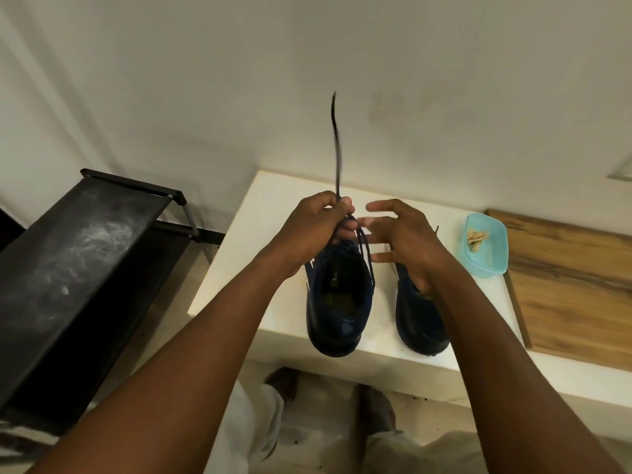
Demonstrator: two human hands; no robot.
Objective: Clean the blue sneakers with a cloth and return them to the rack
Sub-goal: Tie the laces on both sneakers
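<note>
Two light blue sneakers point(337, 302) stand on the bench point(239, 268); left hand point(318, 227) pinches one's limp lace point(337, 142), right hand point(403, 241) fingers point(383, 257) splayed, empty. The stiffer heel probably offers the firmest grip.

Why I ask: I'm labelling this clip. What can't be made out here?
Head view:
Right sneaker: front hidden under right hand.
Shoelace in the left hand: upper end motion-blurred.
Beige bits in teal container: too small to identify.
Black shoe rack: cut by left edge.
</note>
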